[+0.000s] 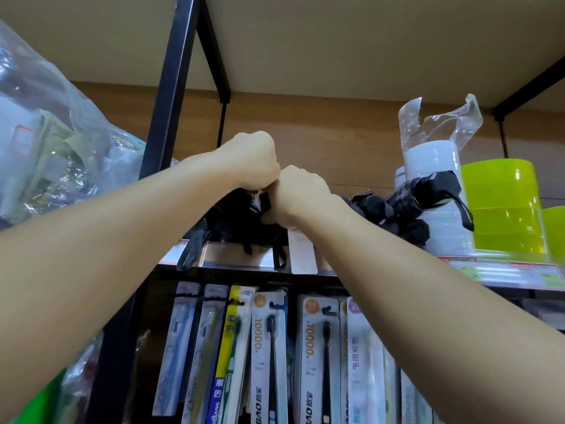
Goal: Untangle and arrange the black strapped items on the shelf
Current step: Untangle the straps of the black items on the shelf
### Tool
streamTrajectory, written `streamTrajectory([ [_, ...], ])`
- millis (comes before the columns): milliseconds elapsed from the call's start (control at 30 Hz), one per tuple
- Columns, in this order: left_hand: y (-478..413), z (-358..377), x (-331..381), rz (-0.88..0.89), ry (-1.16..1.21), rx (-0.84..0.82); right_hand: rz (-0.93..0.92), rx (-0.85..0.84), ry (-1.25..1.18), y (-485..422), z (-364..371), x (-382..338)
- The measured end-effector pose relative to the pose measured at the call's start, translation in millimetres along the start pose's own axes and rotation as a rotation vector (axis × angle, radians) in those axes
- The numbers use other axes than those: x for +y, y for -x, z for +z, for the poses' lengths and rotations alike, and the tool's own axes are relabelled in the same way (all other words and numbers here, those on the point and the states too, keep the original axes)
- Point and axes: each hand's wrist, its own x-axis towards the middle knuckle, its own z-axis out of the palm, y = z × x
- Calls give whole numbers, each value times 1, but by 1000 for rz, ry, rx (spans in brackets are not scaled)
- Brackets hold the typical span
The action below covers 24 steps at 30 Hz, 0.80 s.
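Note:
A tangle of black strapped items (pixel 232 221) lies on the upper shelf (pixel 244 261), with straps drooping over its front edge. Both my fists are pressed together above that tangle. My left hand (pixel 253 160) is closed, knuckles up, and my right hand (pixel 298 194) is closed beside it, both gripping into the black bundle; the fingers themselves are hidden. A second black strapped item (pixel 409 197), a headlamp-like piece with a yellow-edged strap, rests to the right against white stacked containers.
White stacked containers in a clear plastic sleeve (pixel 434 160) and lime-green tubs (pixel 501 206) stand at the right of the shelf. A clear bag of goods (pixel 46 142) bulges at left beyond a black upright post (pixel 171 87). Packaged toothbrushes (pixel 269 356) hang below.

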Motion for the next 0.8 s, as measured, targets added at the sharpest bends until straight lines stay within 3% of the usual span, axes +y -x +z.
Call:
streamTrajectory([
  [200,22,16,-5,74,-148,-70,26,208,-55,24,0,16],
  [367,29,38,-5,122,-405,225,5,317,-185,43,15,22],
  [667,28,47,-4,131,-518,341,-21,312,-211,42,26,25],
  [800,33,48,-3,198,-521,324,-47,308,-379,53,15,31],
])
